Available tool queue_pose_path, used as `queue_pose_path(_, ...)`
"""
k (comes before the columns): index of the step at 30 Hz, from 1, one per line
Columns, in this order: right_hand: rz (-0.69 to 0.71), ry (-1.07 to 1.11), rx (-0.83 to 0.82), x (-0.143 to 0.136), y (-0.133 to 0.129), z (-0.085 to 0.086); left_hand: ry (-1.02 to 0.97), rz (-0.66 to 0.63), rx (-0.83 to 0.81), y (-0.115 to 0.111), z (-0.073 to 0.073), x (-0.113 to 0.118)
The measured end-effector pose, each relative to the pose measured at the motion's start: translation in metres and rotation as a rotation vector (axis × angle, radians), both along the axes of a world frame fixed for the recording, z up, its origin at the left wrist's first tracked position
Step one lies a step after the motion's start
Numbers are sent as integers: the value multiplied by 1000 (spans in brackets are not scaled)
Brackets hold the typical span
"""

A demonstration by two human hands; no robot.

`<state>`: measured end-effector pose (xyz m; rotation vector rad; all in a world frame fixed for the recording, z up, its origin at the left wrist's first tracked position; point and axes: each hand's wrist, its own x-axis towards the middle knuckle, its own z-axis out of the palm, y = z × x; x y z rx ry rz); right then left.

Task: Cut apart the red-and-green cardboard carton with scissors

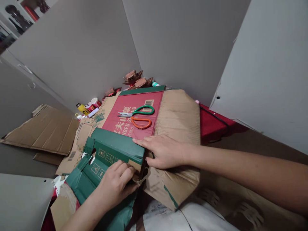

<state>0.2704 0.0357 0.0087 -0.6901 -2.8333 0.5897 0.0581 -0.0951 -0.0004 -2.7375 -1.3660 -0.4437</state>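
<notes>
Beneath both your hands lies the green cardboard (119, 142), the item under inspection, with its printed handling symbols turned toward you. Your left hand (117, 179) is closed on it: the fingers curl over the lower edge at the right-hand corner, beside a torn brown edge. Your right hand (165, 150) lies just above and to the right of that grip, with the index finger stretched along the top of the same corner and the thumb lower down beside its end. Whether that thumb and finger pinch the board, you cannot tell from this view.

Beyond your right hand's fingertips, 1 pair of scissors (132, 114) rests on the red panel (121, 104), clear of both hands. Its blades point left; 1 handle is green, 1 orange. Under your right wrist and away from you extends the brown cardboard panel (179, 117), creased near the hand.

Well to the left of your grip, note a folded brown cardboard sheet (48, 130). Past the scissors, farther from your hands, stand a yellow bottle (82, 108), a paper cup (95, 102) and brown boat-shaped models (141, 83). Right of your right hand, beyond the brown panel, shows red cloth (211, 126).
</notes>
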Motion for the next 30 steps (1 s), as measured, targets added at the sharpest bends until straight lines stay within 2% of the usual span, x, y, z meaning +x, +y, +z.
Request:
queue_pose_path(4, 43, -102, -161, -8, 9, 28, -25, 14, -78, -1, 6, -5)
queue_pose_path(6, -33, -175, -172, -25, 13, 41, -1, 3, -60, 2, 6, -6)
queue_pose_path(8, -128, -231, -118, -49, 13, 45, 37, -20, -37, 7, 7, -5)
queue_pose_path(12, -161, -209, 1, -97, 9, 29, 133, -79, 22, 12, 8, -3)
queue_pose_path(15, -183, -206, 45, -113, 8, 10, 192, -126, 77, 10, 3, -4)
queue_pose_path(18, -195, -207, 72, -113, 10, -2, 166, -173, 128, 9, -5, -6)
queue_pose_path(23, -211, -194, 75, -111, 11, -4, 56, -225, 234, 3, -6, -12)
queue_pose_path(27, -216, -209, 25, -114, 15, -3, -57, -289, 253, -23, -1, -23)
queue_pose_path(30, -218, -206, 18, -115, 19, -3, -106, -259, 180, -47, -2, -34)
